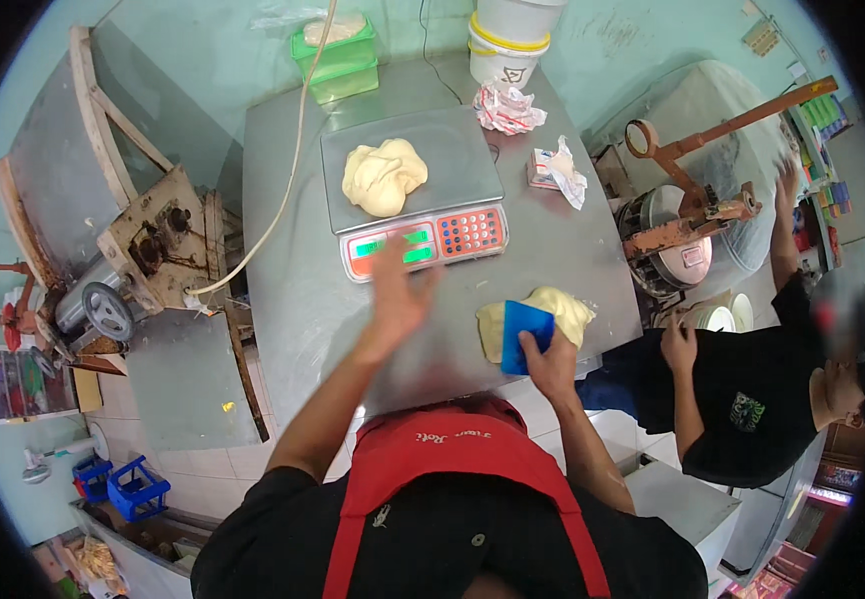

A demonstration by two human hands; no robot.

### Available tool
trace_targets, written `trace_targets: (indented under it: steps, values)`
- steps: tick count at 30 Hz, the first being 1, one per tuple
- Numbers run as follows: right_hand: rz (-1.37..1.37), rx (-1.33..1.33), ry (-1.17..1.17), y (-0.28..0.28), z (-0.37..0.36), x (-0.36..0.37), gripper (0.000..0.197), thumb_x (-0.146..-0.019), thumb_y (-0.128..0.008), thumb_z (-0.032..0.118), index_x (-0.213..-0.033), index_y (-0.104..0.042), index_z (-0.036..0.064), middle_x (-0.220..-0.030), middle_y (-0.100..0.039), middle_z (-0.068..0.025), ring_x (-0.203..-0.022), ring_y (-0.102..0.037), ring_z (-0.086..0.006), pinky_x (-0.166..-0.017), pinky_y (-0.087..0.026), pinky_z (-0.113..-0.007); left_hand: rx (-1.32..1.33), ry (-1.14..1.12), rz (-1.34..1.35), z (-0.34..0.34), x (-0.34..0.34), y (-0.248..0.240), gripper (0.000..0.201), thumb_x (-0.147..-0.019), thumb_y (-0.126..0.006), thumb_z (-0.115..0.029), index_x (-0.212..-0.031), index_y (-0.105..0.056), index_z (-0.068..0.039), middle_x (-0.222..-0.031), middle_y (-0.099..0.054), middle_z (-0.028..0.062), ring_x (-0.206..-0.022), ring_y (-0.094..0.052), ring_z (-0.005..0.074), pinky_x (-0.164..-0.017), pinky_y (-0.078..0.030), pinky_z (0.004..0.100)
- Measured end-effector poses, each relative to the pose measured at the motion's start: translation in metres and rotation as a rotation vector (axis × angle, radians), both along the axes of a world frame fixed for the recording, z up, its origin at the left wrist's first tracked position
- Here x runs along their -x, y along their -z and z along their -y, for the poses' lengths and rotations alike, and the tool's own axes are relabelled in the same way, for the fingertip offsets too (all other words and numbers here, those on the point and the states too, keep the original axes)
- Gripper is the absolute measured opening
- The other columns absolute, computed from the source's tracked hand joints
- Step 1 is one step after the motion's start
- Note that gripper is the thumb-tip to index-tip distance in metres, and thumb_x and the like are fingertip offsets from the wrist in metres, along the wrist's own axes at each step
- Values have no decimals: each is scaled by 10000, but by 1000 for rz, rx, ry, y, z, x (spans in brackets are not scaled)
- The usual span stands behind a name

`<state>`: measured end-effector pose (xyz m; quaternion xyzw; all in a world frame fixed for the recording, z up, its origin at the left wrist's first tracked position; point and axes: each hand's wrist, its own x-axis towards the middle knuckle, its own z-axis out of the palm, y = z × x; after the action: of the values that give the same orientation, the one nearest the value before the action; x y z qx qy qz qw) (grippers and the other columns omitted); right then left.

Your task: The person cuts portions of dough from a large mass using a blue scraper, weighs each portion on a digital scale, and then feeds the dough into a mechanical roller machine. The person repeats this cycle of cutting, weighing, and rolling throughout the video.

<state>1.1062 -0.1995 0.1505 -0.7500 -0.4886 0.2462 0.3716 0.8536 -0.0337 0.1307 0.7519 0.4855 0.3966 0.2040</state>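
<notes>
A pale yellow lump of dough (383, 178) rests on the metal platform of a digital scale (452, 165). My left hand (400, 292) hovers in front of the scale's lit display panel, somewhat blurred, with its fingers apart and nothing in it. On the steel table to the right lies a second, flatter piece of dough (569, 311). My right hand (552, 365) grips a blue dough scraper (527, 329), which stands against this dough and covers part of it.
Crumpled wrappers (509, 108) and a small opened packet (552, 172) lie right of the scale. Behind stand a green box (341, 70) and white buckets (507, 55). A cable (288, 180) hangs at the left beside a machine (158, 235). A co-worker (752, 384) stands at the right by a mixer (667, 235).
</notes>
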Motion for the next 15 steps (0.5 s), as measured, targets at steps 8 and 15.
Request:
trace_targets:
  steps: [8,15]
  values:
    - [22,31,117,-17,1,-20,347,-962,-788,260,-1138,-717,-31,-880,-773,-139,-775,-734,-209,-743,-590,-400,236,410,-26,97,-73,63,474,-978,-688,-142,-1422,-591,-11,-1406,-609,235,-1306,-578,412,-1115,-480,479]
    - [134,45,55,-20,-13,-1,358,-939,-772,232,-1141,-687,-52,-875,-740,-258,-796,-757,-403,-728,-587,-464,258,451,51,69,-76,62,237,-928,-737,-105,-1123,-647,-4,-1055,-655,200,-993,-661,433,-860,-556,515]
